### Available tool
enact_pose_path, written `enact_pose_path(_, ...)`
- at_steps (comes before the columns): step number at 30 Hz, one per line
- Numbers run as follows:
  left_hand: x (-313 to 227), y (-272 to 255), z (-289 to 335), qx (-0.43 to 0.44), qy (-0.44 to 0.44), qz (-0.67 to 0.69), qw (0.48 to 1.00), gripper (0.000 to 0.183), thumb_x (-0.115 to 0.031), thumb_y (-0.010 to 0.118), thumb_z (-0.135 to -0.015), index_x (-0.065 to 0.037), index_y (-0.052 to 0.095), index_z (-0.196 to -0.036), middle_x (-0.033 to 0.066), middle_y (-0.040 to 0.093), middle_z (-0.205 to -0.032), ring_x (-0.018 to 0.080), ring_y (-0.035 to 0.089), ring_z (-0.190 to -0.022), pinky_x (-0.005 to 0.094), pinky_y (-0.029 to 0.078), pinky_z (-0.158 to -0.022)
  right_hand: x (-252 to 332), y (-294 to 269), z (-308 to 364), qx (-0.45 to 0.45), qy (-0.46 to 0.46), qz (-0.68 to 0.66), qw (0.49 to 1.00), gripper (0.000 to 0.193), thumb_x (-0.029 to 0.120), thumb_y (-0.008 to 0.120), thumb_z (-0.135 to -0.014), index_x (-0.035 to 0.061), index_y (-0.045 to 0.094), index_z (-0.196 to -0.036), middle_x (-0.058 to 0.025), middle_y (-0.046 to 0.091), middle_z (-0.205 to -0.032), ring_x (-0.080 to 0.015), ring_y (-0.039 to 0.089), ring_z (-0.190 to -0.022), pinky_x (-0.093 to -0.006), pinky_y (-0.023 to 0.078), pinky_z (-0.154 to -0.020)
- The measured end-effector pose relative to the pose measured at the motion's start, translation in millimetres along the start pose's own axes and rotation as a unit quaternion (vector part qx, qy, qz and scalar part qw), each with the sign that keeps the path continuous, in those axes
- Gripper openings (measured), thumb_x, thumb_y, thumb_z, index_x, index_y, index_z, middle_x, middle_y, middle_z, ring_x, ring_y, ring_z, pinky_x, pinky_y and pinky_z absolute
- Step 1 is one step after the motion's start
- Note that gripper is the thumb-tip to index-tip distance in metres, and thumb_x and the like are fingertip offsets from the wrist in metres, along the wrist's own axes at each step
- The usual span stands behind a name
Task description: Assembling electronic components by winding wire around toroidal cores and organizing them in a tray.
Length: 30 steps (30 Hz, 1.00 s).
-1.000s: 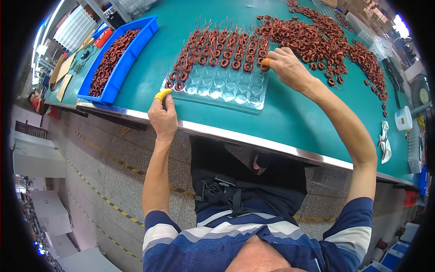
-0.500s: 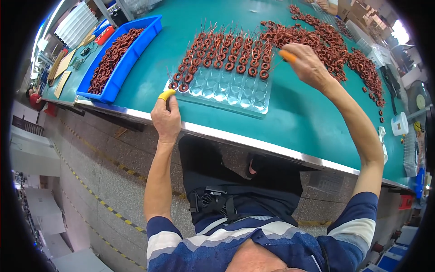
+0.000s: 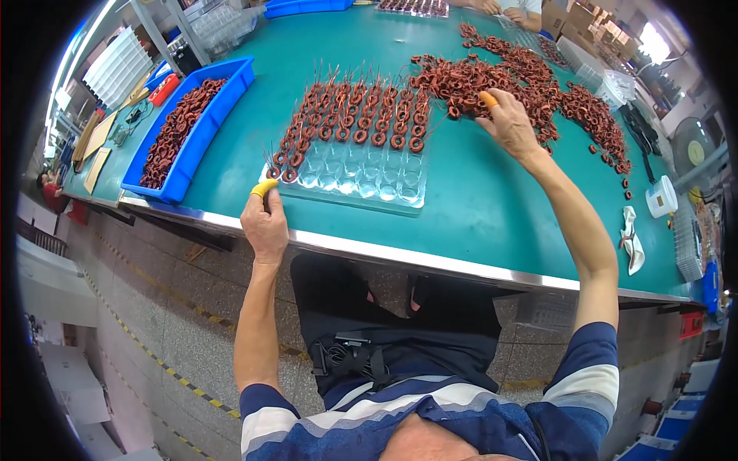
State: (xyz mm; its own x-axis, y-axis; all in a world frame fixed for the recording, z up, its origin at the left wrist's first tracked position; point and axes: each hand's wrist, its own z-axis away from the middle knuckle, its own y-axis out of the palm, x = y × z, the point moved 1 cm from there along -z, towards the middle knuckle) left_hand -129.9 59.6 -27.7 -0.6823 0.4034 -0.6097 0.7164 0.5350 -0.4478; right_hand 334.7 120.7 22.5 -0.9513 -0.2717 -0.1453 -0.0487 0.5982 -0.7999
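Observation:
A clear plastic tray (image 3: 354, 201) with round pockets lies near the table's front edge. Red-brown wire-wound ring coils (image 3: 342, 115), their thin leads sticking up, fill its far rows and the near-left pockets; the other near pockets hold none. My left hand (image 3: 265, 228), a yellow cot on one finger, pinches the tray's near-left corner. Off to the right, my right hand (image 3: 510, 127), with an orange finger cot, is at the near edge of a heap of loose coils (image 3: 461, 81). Its thumb and forefinger are apart, and I see no coil between them.
A blue bin (image 3: 241, 83) of coils stands left of the tray. Loose coils trail along the right, near a white tub (image 3: 661, 197) and a white cloth (image 3: 632, 244). Across the table, another person's hands (image 3: 492, 8) are beside another filled tray (image 3: 413, 7).
My right hand has moved from beside the tray's right edge to the coil heap, its fingers now apart. My left hand stays at the tray corner. The whole view has shifted somewhat.

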Motion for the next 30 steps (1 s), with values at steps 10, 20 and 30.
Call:
enact_pose_path(10, -3, 2, 0, 0.003, -0.006, -0.001, 1.000, 0.015, -0.010, 0.058, -0.091, -0.001, 0.065, -0.099, 0.0117, 0.064, -0.077, 0.0204, 0.057, -0.060, 0.0328, 0.044, -0.056, -16, 13, -1, -0.024, 0.086, -0.123, 0.988, 0.016, 0.018, 0.063, -0.087, 0.0041, 0.068, -0.091, -0.0082, 0.064, -0.098, -0.0264, 0.060, -0.095, -0.0368, 0.048, -0.084)
enact_pose_path(20, -3, 3, 1, -0.001, 0.006, 0.008, 1.000, 0.015, -0.011, 0.058, -0.091, -0.001, 0.065, -0.100, 0.0112, 0.064, -0.077, 0.0195, 0.058, -0.061, 0.0321, 0.044, -0.057, -32, -16, 36, -0.090, 0.400, -0.480, 0.776, 0.029, 0.029, 0.064, -0.091, 0.0011, 0.069, -0.096, -0.0024, 0.068, -0.081, -0.0080, 0.060, -0.071, -0.0226, 0.047, -0.062)
enact_pose_path(30, -62, 14, 5, 0.047, 0.024, 0.130, 0.990, 0.018, -0.008, 0.059, -0.091, 0.000, 0.064, -0.107, 0.0087, 0.065, -0.081, 0.0145, 0.060, -0.071, 0.0281, 0.047, -0.066, 11, -49, 76, 0.034, 0.313, -0.575, 0.755, 0.025, 0.025, 0.062, -0.092, 0.0009, 0.068, -0.093, -0.0036, 0.065, -0.080, -0.0083, 0.057, -0.069, -0.0230, 0.045, -0.064)
